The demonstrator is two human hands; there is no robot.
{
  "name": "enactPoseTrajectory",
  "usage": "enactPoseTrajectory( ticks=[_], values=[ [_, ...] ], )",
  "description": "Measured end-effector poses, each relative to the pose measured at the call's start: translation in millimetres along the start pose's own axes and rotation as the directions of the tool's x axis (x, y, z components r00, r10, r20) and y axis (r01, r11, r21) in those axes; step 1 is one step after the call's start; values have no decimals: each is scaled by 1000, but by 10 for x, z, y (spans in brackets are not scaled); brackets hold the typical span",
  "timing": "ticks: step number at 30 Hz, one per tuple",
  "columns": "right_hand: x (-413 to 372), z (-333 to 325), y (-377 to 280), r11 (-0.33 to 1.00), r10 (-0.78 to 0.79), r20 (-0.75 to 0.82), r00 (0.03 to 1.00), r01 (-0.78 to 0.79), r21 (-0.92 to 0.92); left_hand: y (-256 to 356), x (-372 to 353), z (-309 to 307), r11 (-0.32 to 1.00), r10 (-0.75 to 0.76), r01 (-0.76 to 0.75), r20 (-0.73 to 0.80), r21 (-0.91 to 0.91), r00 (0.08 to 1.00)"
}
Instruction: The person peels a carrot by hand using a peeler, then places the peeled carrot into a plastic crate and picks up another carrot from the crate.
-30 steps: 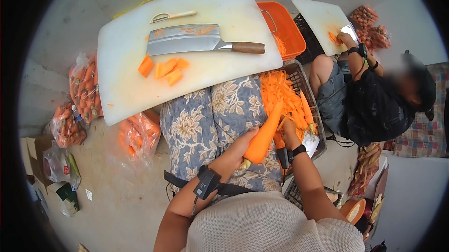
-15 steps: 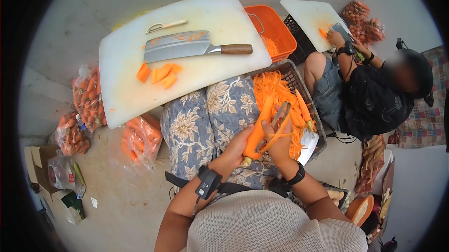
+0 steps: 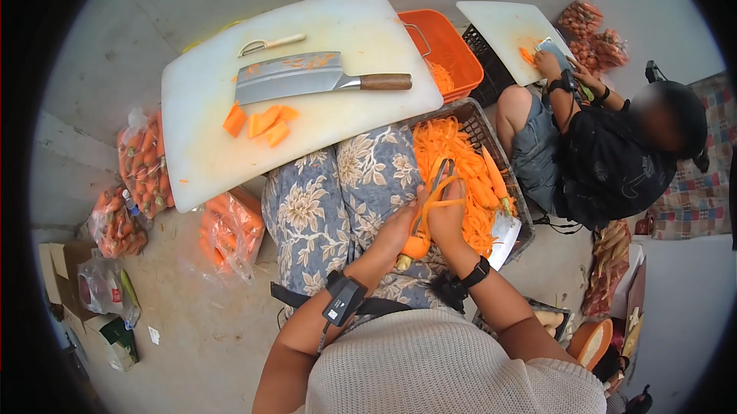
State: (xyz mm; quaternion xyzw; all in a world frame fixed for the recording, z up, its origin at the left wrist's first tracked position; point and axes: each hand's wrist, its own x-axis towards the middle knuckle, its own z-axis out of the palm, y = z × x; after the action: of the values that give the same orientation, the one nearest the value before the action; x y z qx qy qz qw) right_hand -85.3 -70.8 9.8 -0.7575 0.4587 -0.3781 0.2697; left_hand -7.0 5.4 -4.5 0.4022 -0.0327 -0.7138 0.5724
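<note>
Moved onto the carrot [image 3: 417, 246], a peeler [image 3: 439, 176] is clasped by the right hand [image 3: 447, 218]. The smooth orange carrot is gripped by the left hand [image 3: 395, 236].

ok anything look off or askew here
Mainly the white cutting board: its near edge appears to rest on the person's knees, with a cleaver and cut carrot pieces lying loose on it. The left hand holds a carrot and the right hand a peeler beside the crate of peelings.

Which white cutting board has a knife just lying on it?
The large board in front: its cleaver lies beside carrot chunks. On the smaller board, a co-worker's hand holds the knife.
</note>
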Motion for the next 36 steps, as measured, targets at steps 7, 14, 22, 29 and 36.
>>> enactPoseTrajectory(
  ticks=[7, 14, 22, 29, 36],
  values=[
    [149, 74, 216, 997, 63, -11, 998, -63, -41, 78, -46, 69, 999, -23, 22, -15, -26, 1000],
    [340, 180, 557, 987, 142, -34, 989, -144, -66, 104, -88, 91, 997, -61, 62, -18, 37, 998],
    [618, 129, 669, 905, 413, 103, 905, -420, 64, 121, -95, 105, 995, -93, 93, 1, 39, 996],
    [695, 229, 1046, 984, 97, 121, 988, -77, -160, 127, -103, 103, 994, -109, 109, -7, 11, 994],
    [839, 215, 1133, 850, 503, 295, 812, -527, 0, 141, -88, 76, 990, -142, 142, 27, -22, 990]
  ],
)
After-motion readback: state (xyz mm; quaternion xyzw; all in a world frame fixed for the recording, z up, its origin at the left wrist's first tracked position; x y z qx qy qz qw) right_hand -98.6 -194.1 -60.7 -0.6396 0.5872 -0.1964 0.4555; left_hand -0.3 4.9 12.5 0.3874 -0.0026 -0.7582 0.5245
